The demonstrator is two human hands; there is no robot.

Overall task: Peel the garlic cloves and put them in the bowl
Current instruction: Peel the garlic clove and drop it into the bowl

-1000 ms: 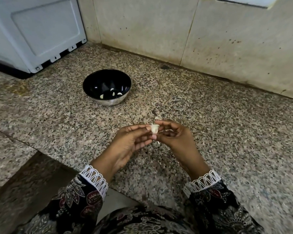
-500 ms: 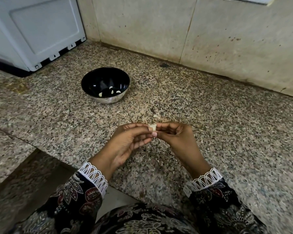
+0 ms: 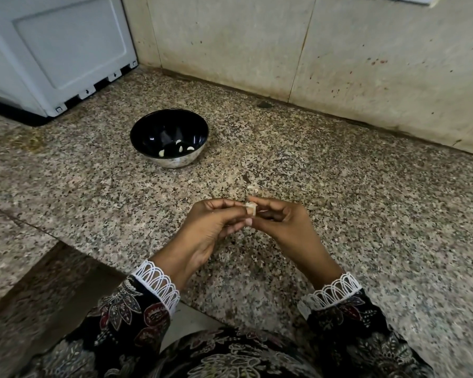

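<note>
Head view: both hands' fingers (image 3: 231, 207) pinch one clove (image 3: 251, 208) mid-frame; strip skin fully before reaching upper-left to the bowl (image 3: 148, 124).

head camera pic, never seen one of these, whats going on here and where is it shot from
The camera sits on a person's head and looks down at their own two hands, so no machine is involved. The left hand and right hand meet over a speckled stone counter and together pinch one garlic clove, apparently peeling it. Farther back stands a dark bowl holding a few peeled cloves. Small bits that look like skin lie just beyond the hands. A white appliance stands at the back left.
</note>
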